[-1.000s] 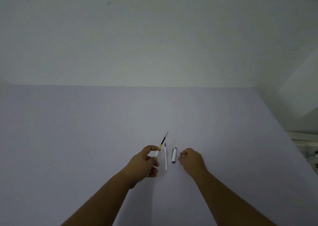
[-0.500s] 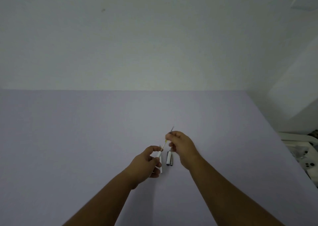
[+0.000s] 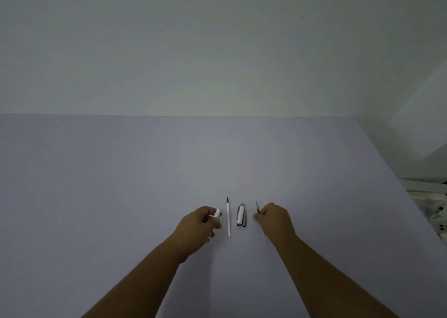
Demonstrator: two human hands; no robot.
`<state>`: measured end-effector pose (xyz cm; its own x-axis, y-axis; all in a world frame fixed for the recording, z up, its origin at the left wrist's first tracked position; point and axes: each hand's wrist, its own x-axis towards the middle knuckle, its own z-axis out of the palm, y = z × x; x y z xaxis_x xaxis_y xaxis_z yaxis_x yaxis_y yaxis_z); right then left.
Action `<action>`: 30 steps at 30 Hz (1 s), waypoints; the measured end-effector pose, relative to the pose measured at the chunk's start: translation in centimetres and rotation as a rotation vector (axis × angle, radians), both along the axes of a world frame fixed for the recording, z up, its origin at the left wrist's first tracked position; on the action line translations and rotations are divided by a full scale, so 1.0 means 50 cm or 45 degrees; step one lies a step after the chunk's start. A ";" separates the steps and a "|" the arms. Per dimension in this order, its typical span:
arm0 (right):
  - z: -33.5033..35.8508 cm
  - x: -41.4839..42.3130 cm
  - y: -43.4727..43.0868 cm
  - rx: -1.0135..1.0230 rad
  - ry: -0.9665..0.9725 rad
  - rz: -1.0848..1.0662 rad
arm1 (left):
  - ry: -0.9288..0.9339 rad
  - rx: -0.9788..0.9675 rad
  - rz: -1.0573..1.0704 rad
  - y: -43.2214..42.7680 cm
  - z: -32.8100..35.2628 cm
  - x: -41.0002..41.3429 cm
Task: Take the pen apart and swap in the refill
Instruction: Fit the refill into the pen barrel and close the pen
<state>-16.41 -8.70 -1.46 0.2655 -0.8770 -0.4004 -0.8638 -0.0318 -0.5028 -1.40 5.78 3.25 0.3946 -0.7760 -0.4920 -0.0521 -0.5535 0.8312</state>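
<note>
Low in the middle of the frame, on a pale lilac worktop (image 3: 145, 184): left hand (image 3: 199, 228) curled shut round a white pen barrel (image 3: 217, 213), open end poking out above the thumb toward the upper right. Right hand (image 3: 274, 219), to the right of centre, pinched closed on a thin dark-tipped refill (image 3: 257, 207); only the point and a short length showing above the fingers, slanting up and slightly left, the rest hidden in the grip. Between the two hands, flat on the worktop: a slim white refill (image 3: 228, 217) with a dark tip pointing up the frame, just right of the left hand and apart from it; then a white pen cap (image 3: 240, 215) with a grey clip along its right side, lying parallel. Both forearms bare, entering from the bottom edge. At the right edge, beyond the worktop, some pale clutter too blurred to identify.
</note>
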 end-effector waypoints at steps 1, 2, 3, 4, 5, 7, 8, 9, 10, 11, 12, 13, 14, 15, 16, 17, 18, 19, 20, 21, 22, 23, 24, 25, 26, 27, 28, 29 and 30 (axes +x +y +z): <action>-0.001 0.001 0.002 -0.006 -0.007 -0.009 | -0.006 -0.003 -0.001 -0.001 0.000 0.001; -0.002 0.002 0.004 -0.012 -0.003 -0.012 | -0.012 -0.006 -0.004 -0.001 -0.001 0.002; -0.003 0.001 0.004 -0.015 0.001 -0.015 | -0.013 -0.007 -0.008 -0.002 -0.001 0.003; -0.005 0.001 0.005 -0.020 -0.001 -0.021 | -0.009 -0.008 -0.009 -0.002 -0.001 0.003; -0.006 0.000 0.007 -0.028 -0.007 -0.026 | -0.005 -0.009 -0.010 -0.002 -0.001 0.003; -0.007 0.000 0.010 -0.049 -0.019 -0.022 | -0.005 -0.013 -0.015 -0.001 -0.001 0.005; -0.007 0.000 0.011 -0.056 -0.022 -0.022 | -0.005 -0.016 -0.017 -0.001 -0.001 0.006; -0.008 -0.001 0.011 -0.059 -0.025 -0.024 | -0.005 -0.021 -0.017 0.000 -0.001 0.007; -0.008 -0.001 0.011 -0.060 -0.025 -0.026 | -0.006 -0.024 -0.018 0.000 -0.002 0.008; -0.008 -0.001 0.011 -0.065 -0.027 -0.025 | -0.009 -0.026 -0.019 0.001 -0.002 0.009; -0.007 -0.001 0.011 -0.081 -0.030 -0.024 | -0.011 -0.027 -0.019 0.001 -0.003 0.010; -0.006 0.000 0.012 -0.113 -0.036 -0.019 | -0.014 -0.026 -0.017 0.002 -0.003 0.011; -0.003 0.003 0.014 -0.160 -0.046 -0.008 | -0.016 -0.025 -0.013 0.002 -0.003 0.013; -0.001 0.007 0.016 -0.221 -0.054 0.022 | -0.017 -0.023 -0.007 0.003 -0.003 0.015; 0.002 0.014 0.018 -0.283 -0.053 0.073 | -0.019 -0.021 -0.002 0.004 -0.004 0.017; 0.006 0.024 0.021 -0.340 -0.040 0.141 | -0.023 -0.017 0.004 0.006 -0.005 0.019; 0.009 0.037 0.025 -0.379 -0.015 0.214 | -0.031 -0.012 0.011 0.008 -0.007 0.021; 0.010 0.052 0.029 -0.402 0.019 0.289 | -0.044 -0.005 0.020 0.010 -0.009 0.024; 0.010 0.067 0.034 -0.416 0.070 0.365 | -0.058 0.003 0.030 0.012 -0.012 0.026; 0.008 0.082 0.040 -0.428 0.139 0.441 | -0.071 0.010 0.039 0.014 -0.014 0.028; 0.006 0.096 0.047 -0.438 0.211 0.500 | -0.082 0.016 0.046 0.018 -0.017 0.031; 0.003 0.106 0.055 -0.443 0.268 0.536 | -0.091 0.022 0.052 0.021 -0.019 0.033; -0.001 0.114 0.064 -0.443 0.308 0.555 | -0.097 0.028 0.058 0.025 -0.022 0.036; -0.006 0.120 0.072 -0.441 0.334 0.564 | -0.101 0.032 0.065 0.029 -0.024 0.039; -0.011 0.125 0.081 -0.443 0.351 0.568 | -0.103 0.038 0.071 0.035 -0.027 0.043; -0.015 0.128 0.089 -0.449 0.364 0.563 | -0.102 0.043 0.075 0.040 -0.028 0.046; -0.016 0.129 0.095 -0.452 0.376 0.552 | -0.101 0.046 0.076 0.043 -0.030 0.048; -0.016 0.132 0.101 -0.446 0.384 0.538 | -0.106 0.052 0.077 0.045 -0.031 0.050; -0.015 0.135 0.106 -0.425 0.380 0.522 | -0.115 0.059 0.077 0.048 -0.032 0.051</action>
<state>-9.66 -3.38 -2.23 0.5270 -0.8180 -0.2304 -0.8499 -0.5064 -0.1459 1.17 8.18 1.63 0.4845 -0.7267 -0.4870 -0.0912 -0.5956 0.7981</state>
